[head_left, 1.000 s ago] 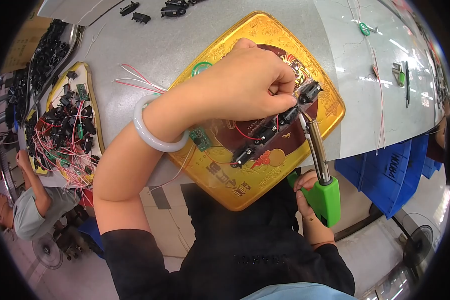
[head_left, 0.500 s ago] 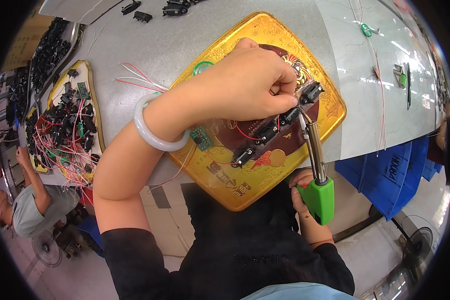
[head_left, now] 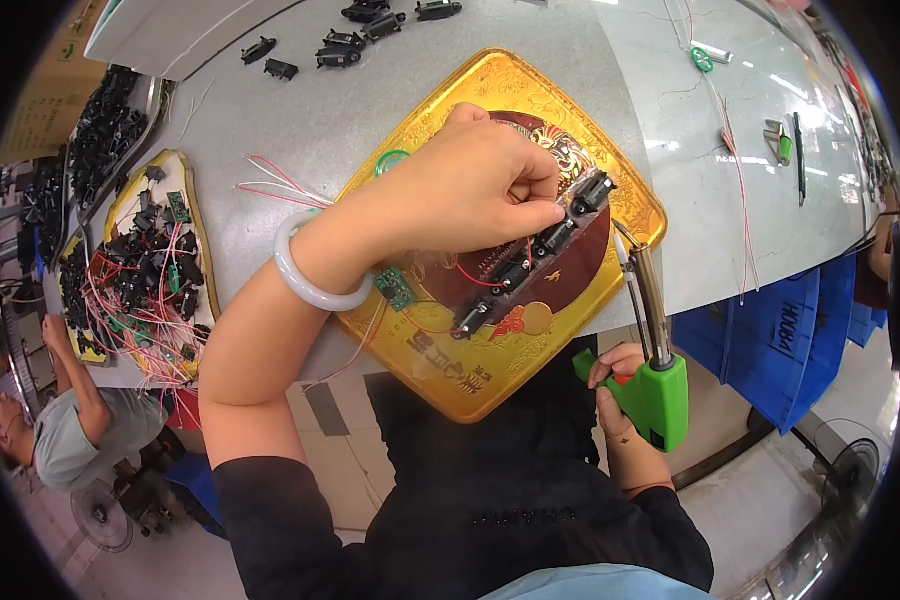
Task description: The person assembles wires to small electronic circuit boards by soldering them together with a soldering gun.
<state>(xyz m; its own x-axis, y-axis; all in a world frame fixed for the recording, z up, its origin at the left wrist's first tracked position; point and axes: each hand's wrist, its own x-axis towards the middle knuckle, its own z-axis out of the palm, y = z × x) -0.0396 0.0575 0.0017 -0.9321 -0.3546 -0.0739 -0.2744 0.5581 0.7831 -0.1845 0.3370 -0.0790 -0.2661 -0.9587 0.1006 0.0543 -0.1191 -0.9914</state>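
My left hand (head_left: 485,185), a pale bangle (head_left: 305,270) on its wrist, reaches across a gold tray (head_left: 440,375). Its thumb and fingertips are pinched at a row of black plastic parts (head_left: 556,237) set slantwise on the tray; what they pinch is hidden. Thin red wires link the parts, and a small green circuit board (head_left: 395,288) lies by the wrist. In my right hand (head_left: 618,375) is a green soldering gun (head_left: 662,405), gripped at its handle beyond the tray's near right edge. Its metal tip points up beside the tray's right corner, apart from the parts.
At left, a yellow-edged tray (head_left: 202,230) holds a tangle of black parts, boards and wires. Loose black parts (head_left: 340,50) lie at the back. Tweezers-like tools (head_left: 799,160) and wires rest at right, above blue bins (head_left: 760,345). Another person (head_left: 90,430) sits at far left.
The soldering gun's tip has come away from the black part near my left thumb and shifted right. My left hand keeps its pinch at the row. The whole view has shifted slightly.
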